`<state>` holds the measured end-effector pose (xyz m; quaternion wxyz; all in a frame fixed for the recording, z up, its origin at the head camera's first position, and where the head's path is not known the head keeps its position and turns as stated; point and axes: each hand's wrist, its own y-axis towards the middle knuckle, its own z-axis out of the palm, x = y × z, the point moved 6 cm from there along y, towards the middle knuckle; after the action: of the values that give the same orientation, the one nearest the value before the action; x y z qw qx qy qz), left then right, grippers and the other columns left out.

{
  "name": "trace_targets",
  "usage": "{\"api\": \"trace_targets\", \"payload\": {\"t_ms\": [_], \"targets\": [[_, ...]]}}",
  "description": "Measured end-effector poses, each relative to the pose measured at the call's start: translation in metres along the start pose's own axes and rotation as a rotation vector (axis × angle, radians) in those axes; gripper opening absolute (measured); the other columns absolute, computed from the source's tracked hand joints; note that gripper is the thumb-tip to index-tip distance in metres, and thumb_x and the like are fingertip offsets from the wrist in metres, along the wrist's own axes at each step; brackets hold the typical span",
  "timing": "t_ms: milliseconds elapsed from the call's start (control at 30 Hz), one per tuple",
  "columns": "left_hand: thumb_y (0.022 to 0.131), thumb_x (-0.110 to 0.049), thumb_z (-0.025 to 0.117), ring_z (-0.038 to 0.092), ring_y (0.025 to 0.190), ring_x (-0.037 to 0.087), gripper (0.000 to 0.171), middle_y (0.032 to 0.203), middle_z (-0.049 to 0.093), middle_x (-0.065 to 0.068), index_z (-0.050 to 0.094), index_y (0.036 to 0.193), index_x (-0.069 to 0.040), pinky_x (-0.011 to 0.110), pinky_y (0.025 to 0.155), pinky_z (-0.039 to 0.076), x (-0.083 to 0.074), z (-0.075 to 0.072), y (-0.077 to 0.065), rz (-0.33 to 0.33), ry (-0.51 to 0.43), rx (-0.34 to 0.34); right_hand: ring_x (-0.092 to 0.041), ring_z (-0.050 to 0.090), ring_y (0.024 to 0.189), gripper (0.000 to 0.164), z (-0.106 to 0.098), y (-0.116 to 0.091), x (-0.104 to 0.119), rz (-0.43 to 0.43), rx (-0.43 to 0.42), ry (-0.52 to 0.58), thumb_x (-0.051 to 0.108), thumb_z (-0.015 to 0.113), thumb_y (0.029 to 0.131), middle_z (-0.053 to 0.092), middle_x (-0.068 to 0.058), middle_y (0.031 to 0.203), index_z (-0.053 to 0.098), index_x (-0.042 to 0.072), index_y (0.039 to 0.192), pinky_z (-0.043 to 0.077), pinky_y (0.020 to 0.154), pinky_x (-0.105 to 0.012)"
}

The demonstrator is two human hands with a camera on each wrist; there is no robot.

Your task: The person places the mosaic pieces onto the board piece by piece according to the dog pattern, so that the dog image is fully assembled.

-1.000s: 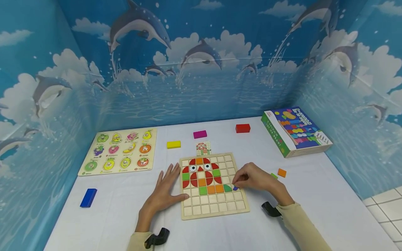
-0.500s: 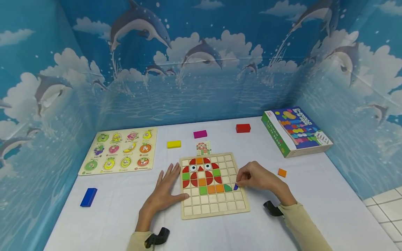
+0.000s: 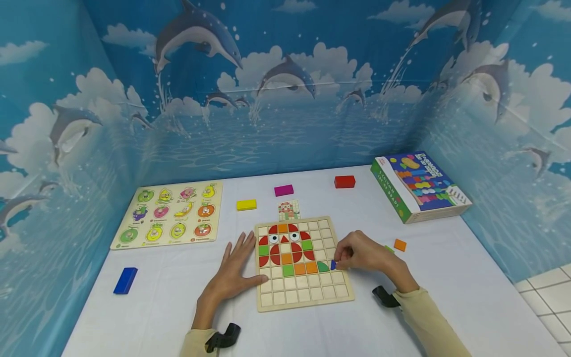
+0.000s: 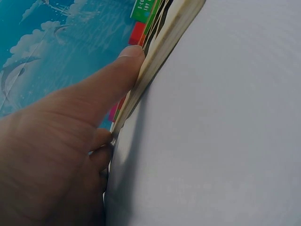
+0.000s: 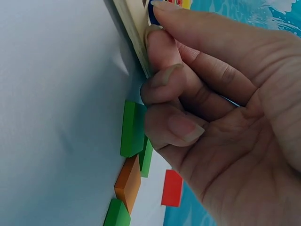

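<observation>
A square wooden grid board (image 3: 303,296) lies in front of me, with red, orange, green and white-eyed tiles set in its cells as a face-like picture. My right hand (image 3: 363,255) pinches a small blue tile (image 3: 332,265) between thumb and fingertips over a right-edge cell, beside a dark green quarter-circle tile (image 3: 323,267). In the right wrist view the blue tile (image 5: 153,14) is mostly hidden by the fingers. My left hand (image 3: 234,270) rests along the board's left side, fingers spread and thumb over its edge. The left wrist view shows that thumb (image 4: 115,75) against the board's rim.
Behind the board lie a picture card (image 3: 289,210) and yellow (image 3: 247,205), magenta (image 3: 283,190) and red (image 3: 345,182) blocks. A fruit puzzle (image 3: 169,215) and blue block (image 3: 125,280) sit left. A game box (image 3: 419,186) and orange tile (image 3: 400,245) are right; green blocks (image 5: 132,128) lie beneath the right hand.
My right hand has shifted slightly right and turned the blue tile, which now stands a little farther back at the same cell. My left hand and the board have stayed still.
</observation>
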<state>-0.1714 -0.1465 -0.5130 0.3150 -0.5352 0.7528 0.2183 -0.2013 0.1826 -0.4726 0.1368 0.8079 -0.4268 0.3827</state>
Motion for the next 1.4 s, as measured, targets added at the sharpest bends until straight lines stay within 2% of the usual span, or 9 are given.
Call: {"api": "trace_targets", "payload": {"t_ms": [67,200,367,600,1033,1233,1400], "targets": [[0.083,-0.043,0.092,0.006,0.168,0.032,0.111,0.179,0.024,0.007,0.031,0.171,-0.012,0.057,0.135,-0.004,0.000,0.000,0.000,0.016,-0.002,-0.011,-0.007,0.055,0.063,0.014,-0.001,-0.001,0.000,-0.003,-0.009,-0.006,0.005,0.092,0.084,0.062,0.007,0.068,0.080,0.011,0.087,0.050,0.057,-0.019],[0.083,-0.043,0.093,0.005,0.169,0.028,0.112,0.180,0.022,0.005,0.030,0.172,-0.014,0.055,0.135,-0.005,-0.001,-0.001,0.000,-0.002,0.004,0.002,-0.006,0.054,0.063,0.016,-0.001,-0.001,0.001,-0.055,-0.014,0.004,0.002,0.091,0.084,0.060,0.007,0.067,0.080,0.011,0.092,0.047,0.057,-0.019],[0.082,-0.044,0.093,0.003,0.169,0.024,0.114,0.180,0.021,0.000,0.028,0.173,-0.017,0.053,0.136,-0.006,0.003,0.001,0.001,-0.022,0.023,0.006,-0.005,0.053,0.065,0.016,0.002,0.000,0.003,-0.117,0.018,0.037,0.001,0.090,0.085,0.059,0.008,0.069,0.082,0.009,0.096,0.046,0.059,-0.020],[0.084,-0.046,0.092,0.000,0.169,0.021,0.114,0.181,0.017,-0.003,0.025,0.173,-0.019,0.050,0.136,-0.007,0.002,0.000,0.001,-0.043,0.029,0.039,-0.006,0.054,0.066,0.014,0.003,0.001,0.000,-0.098,0.023,0.028,0.005,0.091,0.085,0.062,0.008,0.070,0.083,0.012,0.094,0.047,0.060,-0.019],[0.085,-0.047,0.091,-0.001,0.169,0.020,0.115,0.181,0.016,-0.003,0.024,0.174,-0.018,0.050,0.136,-0.007,0.004,0.000,0.001,-0.049,0.046,0.042,-0.008,0.059,0.072,0.014,0.002,0.000,0.001,-0.101,0.030,0.045,0.004,0.089,0.087,0.068,0.006,0.077,0.085,0.011,0.097,0.052,0.064,-0.020],[0.084,-0.045,0.092,0.002,0.169,0.025,0.114,0.181,0.019,0.001,0.027,0.173,-0.017,0.053,0.136,-0.005,0.003,0.001,0.001,-0.024,0.030,0.022,-0.010,0.060,0.076,0.013,-0.013,-0.008,-0.004,-0.082,-0.029,0.051,0.006,0.086,0.091,0.070,0.005,0.085,0.083,0.011,0.103,0.051,0.065,-0.020],[0.082,-0.042,0.093,0.006,0.168,0.029,0.113,0.180,0.022,0.005,0.030,0.172,-0.014,0.058,0.135,-0.003,0.002,0.001,0.000,0.001,0.008,0.002,-0.012,0.060,0.077,0.018,-0.044,-0.021,-0.019,-0.056,-0.167,-0.007,0.008,0.083,0.094,0.074,0.005,0.092,0.082,0.005,0.112,0.054,0.065,-0.022]]}}
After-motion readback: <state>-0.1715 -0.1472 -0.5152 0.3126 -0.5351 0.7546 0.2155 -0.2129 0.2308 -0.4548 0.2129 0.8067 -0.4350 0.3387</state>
